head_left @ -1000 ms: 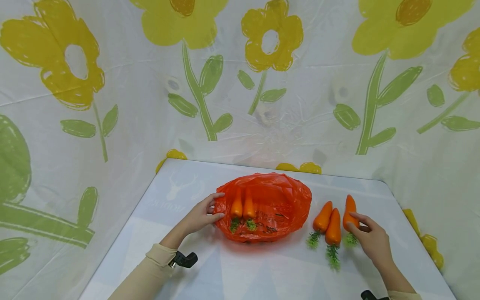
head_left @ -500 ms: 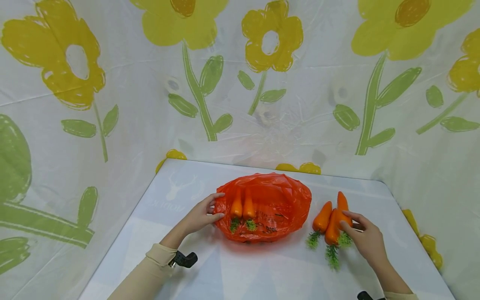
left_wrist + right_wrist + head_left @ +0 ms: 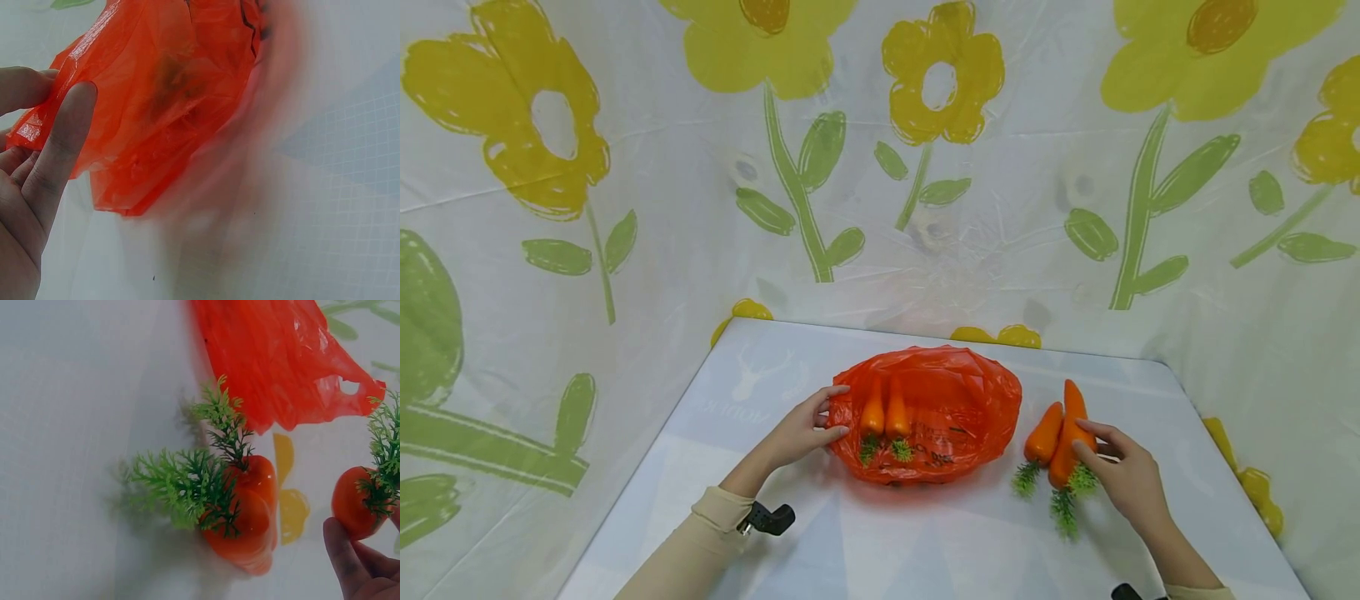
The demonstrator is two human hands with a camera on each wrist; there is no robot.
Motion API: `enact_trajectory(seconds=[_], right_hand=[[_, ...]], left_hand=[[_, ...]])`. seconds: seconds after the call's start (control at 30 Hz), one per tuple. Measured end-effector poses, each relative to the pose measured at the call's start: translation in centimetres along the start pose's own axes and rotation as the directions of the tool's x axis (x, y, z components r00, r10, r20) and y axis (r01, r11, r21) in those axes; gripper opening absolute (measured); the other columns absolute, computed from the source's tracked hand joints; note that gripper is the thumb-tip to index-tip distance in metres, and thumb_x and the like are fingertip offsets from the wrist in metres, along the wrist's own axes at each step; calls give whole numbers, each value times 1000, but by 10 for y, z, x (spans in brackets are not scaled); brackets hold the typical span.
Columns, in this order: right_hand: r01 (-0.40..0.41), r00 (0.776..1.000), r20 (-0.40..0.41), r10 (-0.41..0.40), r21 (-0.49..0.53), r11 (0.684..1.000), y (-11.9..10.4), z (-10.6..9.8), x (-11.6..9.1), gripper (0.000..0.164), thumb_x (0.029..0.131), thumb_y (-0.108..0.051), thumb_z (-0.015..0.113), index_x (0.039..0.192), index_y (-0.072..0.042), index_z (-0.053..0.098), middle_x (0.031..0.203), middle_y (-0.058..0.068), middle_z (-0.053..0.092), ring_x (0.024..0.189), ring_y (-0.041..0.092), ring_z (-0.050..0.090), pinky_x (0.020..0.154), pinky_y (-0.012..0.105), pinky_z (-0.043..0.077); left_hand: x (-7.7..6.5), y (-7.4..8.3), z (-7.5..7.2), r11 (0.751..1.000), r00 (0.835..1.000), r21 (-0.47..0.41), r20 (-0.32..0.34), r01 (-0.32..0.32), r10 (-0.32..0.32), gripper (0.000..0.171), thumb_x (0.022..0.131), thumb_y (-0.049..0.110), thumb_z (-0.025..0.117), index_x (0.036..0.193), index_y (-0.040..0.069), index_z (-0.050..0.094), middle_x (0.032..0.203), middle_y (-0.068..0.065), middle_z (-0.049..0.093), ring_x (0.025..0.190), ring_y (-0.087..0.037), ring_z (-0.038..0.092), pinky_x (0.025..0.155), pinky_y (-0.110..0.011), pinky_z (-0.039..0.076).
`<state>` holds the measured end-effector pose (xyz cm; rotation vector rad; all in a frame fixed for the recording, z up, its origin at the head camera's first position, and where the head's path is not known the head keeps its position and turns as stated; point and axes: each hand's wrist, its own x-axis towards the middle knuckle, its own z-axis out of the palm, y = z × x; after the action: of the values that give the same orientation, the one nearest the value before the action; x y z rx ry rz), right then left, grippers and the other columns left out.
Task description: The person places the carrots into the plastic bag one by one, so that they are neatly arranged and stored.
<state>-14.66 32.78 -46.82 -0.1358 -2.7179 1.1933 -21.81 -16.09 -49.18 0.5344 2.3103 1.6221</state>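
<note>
A red plastic bag (image 3: 977,442) lies on the table with its mouth spread toward me. Inside its left part are two orange carrots (image 3: 874,417) with green tufts. My left hand (image 3: 801,429) pinches the bag's left rim between thumb and fingers, as the left wrist view confirms. With thumb and fingertips my right hand (image 3: 1129,479) holds another carrot (image 3: 353,503), which appears raised in the right wrist view. Two more carrots (image 3: 1042,440) lie side by side to the right of the bag. In the head view the held carrot partly covers one of them.
A white table (image 3: 850,550) with faint printed patterns carries everything. Behind and beside it hangs a white curtain (image 3: 1000,242) with yellow flowers and green stems. A black strap mount (image 3: 769,520) sits at my left wrist.
My right hand has moved left with the carrot, from beside the two loose carrots to in front of one of them. The left hand and bag stay nearly still.
</note>
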Motion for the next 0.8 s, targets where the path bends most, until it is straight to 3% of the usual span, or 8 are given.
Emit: enact_trajectory(seconds=[0.2,0.5,0.8], right_hand=[[-7,1000,8,7,12,1000,-11,0,-2,52,98,-44,67,137,-10,64,138,18,60,90,-19,49,76,4,45],[65,998,-2,-65,46,997,-26,3,-8,46,98,-38,70,134,-9,66,136,17,61,92,-16,54,78,4,47],[78,997,-4,-78,36,996,-31,3,-8,45,98,-38,69,133,-10,67,136,15,62,92,-15,53,78,4,46]], left_hand=[[0,0,0,1000,1000,-8,3,2,-2,68,96,21,73,153,10,39,142,-21,54,113,-33,64,84,-38,60],[1,-1,1,1000,1000,3,-14,10,-9,66,96,24,73,152,12,41,141,-20,54,112,-33,64,83,-39,61],[1,-2,1,1000,1000,2,-5,-2,2,67,96,24,73,153,12,40,143,-21,53,113,-33,64,85,-39,60]])
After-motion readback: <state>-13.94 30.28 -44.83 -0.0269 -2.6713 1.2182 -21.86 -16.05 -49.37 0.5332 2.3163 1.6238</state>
